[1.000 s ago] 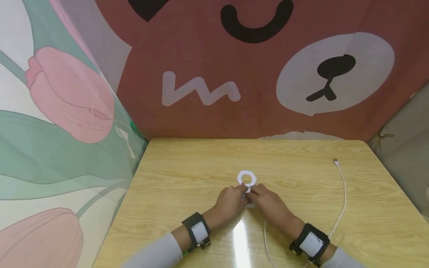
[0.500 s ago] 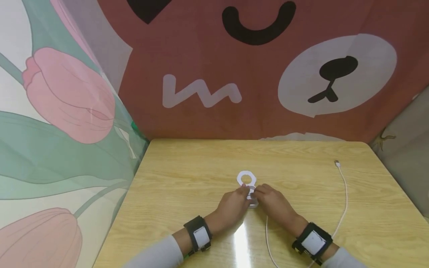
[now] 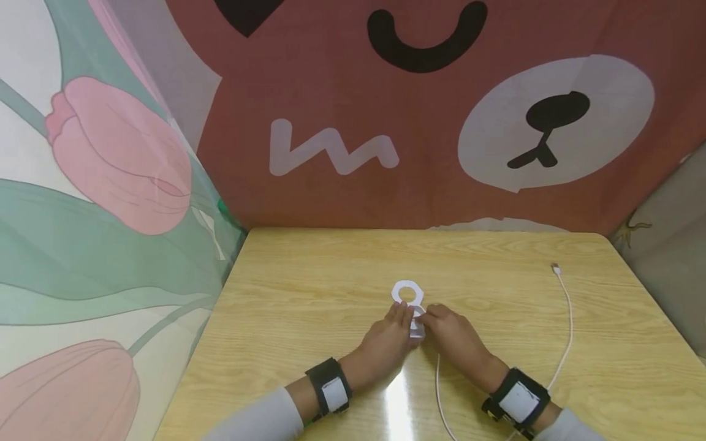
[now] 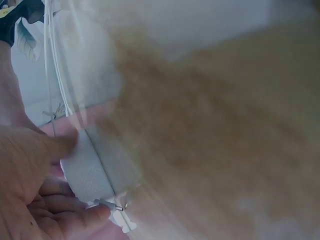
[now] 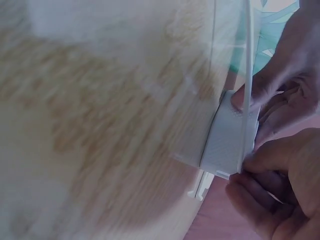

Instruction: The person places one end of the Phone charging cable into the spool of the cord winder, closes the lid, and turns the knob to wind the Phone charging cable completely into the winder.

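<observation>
A small white block-shaped device (image 3: 417, 329) stands on the table, with a flat white ring (image 3: 395, 294) just beyond it. My left hand (image 3: 382, 344) holds the block from its left side; in the right wrist view its thumb presses the block's textured face (image 5: 225, 135). At the right side of the block my right hand (image 3: 456, 342) has thumb and fingertips together at a corner. They pinch the end of a thin white cable (image 5: 248, 60) there. The plug itself is hidden by the fingers. Both wrist views are partly blurred by the close table surface.
The cable (image 3: 439, 392) loops toward the near edge and back up the right side. Its loose USB plug (image 3: 556, 268) lies at the far right of the wooden table (image 3: 309, 263). A bear-print cloth (image 3: 331, 202) hangs behind, and a tulip-print cloth (image 3: 121, 269) at the left.
My left fingers have straightened and lie farther over the block's left side. More of the block shows between my hands. My right hand has shifted slightly right and still pinches.
</observation>
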Tool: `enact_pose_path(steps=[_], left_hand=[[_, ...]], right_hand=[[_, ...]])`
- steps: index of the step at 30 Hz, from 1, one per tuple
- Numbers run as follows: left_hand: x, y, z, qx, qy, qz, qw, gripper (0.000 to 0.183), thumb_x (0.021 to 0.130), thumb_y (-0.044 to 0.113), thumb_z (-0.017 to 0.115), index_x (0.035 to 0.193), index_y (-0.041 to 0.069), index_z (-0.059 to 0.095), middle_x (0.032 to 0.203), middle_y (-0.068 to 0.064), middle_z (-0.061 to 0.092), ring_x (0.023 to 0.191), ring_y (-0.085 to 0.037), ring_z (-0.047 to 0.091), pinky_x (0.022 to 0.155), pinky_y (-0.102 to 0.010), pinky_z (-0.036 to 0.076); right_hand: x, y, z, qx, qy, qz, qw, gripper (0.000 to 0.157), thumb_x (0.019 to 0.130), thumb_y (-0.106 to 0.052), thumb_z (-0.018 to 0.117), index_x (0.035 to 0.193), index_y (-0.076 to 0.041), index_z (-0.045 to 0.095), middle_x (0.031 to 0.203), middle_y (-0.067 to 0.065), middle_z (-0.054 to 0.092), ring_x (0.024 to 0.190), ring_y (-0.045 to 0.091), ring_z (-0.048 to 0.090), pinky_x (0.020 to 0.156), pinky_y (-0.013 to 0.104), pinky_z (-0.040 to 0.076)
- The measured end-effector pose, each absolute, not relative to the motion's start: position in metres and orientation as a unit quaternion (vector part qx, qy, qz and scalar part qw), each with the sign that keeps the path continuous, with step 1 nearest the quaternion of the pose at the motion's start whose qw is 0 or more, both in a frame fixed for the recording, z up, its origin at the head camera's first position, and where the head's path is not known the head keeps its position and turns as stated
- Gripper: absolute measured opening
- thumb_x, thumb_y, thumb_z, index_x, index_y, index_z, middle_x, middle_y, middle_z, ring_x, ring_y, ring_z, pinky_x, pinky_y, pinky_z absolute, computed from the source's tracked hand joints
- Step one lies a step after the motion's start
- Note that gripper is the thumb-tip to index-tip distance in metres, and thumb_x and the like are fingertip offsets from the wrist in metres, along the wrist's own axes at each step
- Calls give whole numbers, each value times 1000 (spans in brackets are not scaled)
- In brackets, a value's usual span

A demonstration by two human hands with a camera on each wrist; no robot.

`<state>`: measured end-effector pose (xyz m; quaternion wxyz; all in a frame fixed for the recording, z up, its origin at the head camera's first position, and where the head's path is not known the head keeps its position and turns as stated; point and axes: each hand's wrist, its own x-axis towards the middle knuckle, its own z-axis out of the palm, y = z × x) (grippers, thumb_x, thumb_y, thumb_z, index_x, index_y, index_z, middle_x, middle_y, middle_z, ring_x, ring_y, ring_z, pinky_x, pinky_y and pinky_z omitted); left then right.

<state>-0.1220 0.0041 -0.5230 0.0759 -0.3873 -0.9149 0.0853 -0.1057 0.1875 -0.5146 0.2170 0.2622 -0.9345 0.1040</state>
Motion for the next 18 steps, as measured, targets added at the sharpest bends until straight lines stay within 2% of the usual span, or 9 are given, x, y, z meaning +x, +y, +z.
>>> enact_pose_path(steps=[4,7,11,18], left_hand=[[-119,5,-521,-385,-913,104,82,61,104,37,57,151,-1,46,153,-18,51,139,-30,55,75,-18,60],[-119,6,-520,-378,-917,101,77,60,103,35,59,150,0,47,154,-17,51,139,-29,55,71,-17,60],[-120,6,-520,-373,-920,89,77,62,104,43,56,149,1,49,153,-16,52,138,-28,56,64,-16,59],[-124,6,-518,-389,-915,79,78,62,104,47,54,147,2,52,151,-16,54,136,-30,58,74,-21,61]], right_hand=[[-105,189,-516,251,-936,100,224,23,73,1,88,91,-6,76,85,0,65,79,13,65,65,25,60],[-106,189,-516,250,-937,106,218,22,72,0,89,89,-7,76,84,-1,65,78,12,63,65,24,59],[-108,189,-513,255,-939,95,208,23,73,0,88,90,-9,77,84,-2,64,78,12,61,66,23,59],[-113,190,-513,271,-937,52,212,27,72,3,87,94,-8,76,84,-1,64,77,13,58,64,23,57]])
